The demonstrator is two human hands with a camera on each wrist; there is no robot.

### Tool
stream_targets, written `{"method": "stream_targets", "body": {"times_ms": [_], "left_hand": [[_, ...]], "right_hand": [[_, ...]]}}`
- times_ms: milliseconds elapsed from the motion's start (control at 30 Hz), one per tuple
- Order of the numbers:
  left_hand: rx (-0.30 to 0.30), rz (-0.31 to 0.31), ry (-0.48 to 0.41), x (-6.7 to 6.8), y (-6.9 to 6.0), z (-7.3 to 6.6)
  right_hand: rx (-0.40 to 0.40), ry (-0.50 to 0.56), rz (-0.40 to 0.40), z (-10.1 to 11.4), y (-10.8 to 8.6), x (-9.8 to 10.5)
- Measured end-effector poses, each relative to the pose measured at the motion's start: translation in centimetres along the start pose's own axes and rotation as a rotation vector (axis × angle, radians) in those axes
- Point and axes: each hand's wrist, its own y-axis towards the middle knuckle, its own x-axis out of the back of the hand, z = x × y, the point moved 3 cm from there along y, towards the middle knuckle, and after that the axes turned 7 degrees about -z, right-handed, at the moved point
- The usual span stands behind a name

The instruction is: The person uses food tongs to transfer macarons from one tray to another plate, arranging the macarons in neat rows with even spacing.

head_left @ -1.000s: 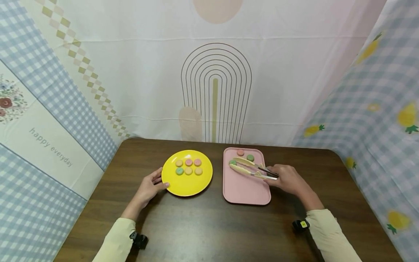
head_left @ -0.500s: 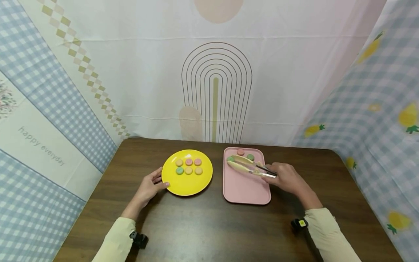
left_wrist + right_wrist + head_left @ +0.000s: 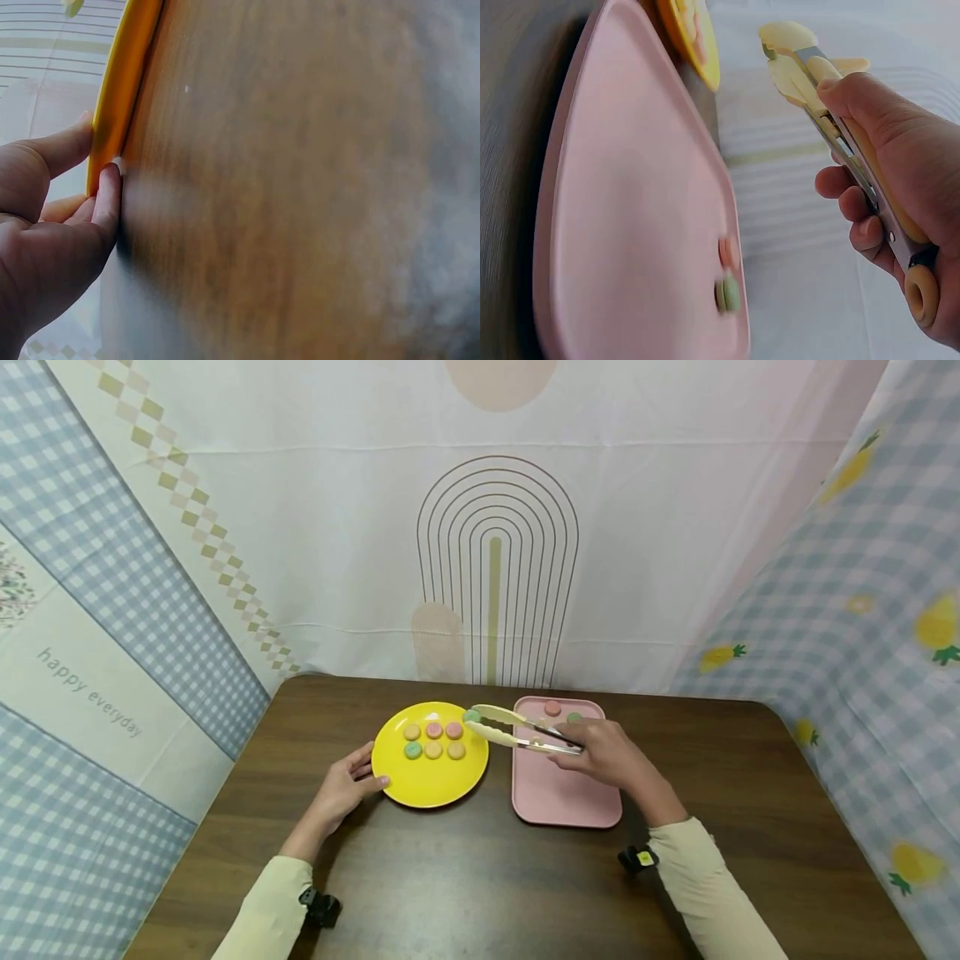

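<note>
My left hand (image 3: 341, 789) pinches the left rim of a yellow plate (image 3: 427, 785), thumb on top. In the left wrist view the fingers (image 3: 109, 199) lie against the rim's underside. Two rows of macarons sit on the plate: yellow ones (image 3: 432, 750), pink ones (image 3: 434, 730) and a green one (image 3: 413, 749). My right hand (image 3: 607, 764) grips metal tongs with cream tips (image 3: 498, 737). Between those tips a green macaron (image 3: 472, 716) is held above the plate's right edge. Beneath the right hand lies a pink tray (image 3: 566, 800).
At the tray's far end lie a pink macaron (image 3: 552, 707) and a green macaron (image 3: 574, 717), the latter partly behind the right hand in the head view. Plate and tray stand side by side on a dark wooden table (image 3: 465, 885). Patterned cloths (image 3: 637, 568) hang around it.
The tongs have lifted the green macaron off the tray. My right hand has carried it leftward to the plate's edge. The left hand has kept its place on the rim.
</note>
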Motion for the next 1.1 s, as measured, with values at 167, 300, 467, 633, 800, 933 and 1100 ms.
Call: {"method": "stream_targets", "body": {"times_ms": [167,300,467,633,800,933,1100], "left_hand": [[0.012,0.001,-0.006,0.0,0.1,0.2],[0.012,0.001,-0.006,0.0,0.1,0.2],[0.007,-0.001,-0.005,0.0,0.0,0.2],[0.004,-0.004,0.002,0.1,0.0,0.1],[0.011,-0.005,0.003,0.1,0.1,0.1],[0.02,-0.006,-0.001,0.1,0.2,0.2],[0.016,-0.006,-0.004,0.1,0.3,0.2]], "right_hand": [[0.042,0.056,0.0,2.2,1.9,-1.3],[0.057,0.085,0.05,3.7,2.9,-2.5],[0.062,0.123,0.121,5.0,3.3,-4.2],[0.107,0.102,0.154,5.9,3.3,-5.7],[0.141,0.094,0.166,6.4,3.4,-6.6],[0.135,0.082,0.192,6.5,3.4,-7.1],[0.121,0.059,0.215,6.5,3.4,-7.4]]}}
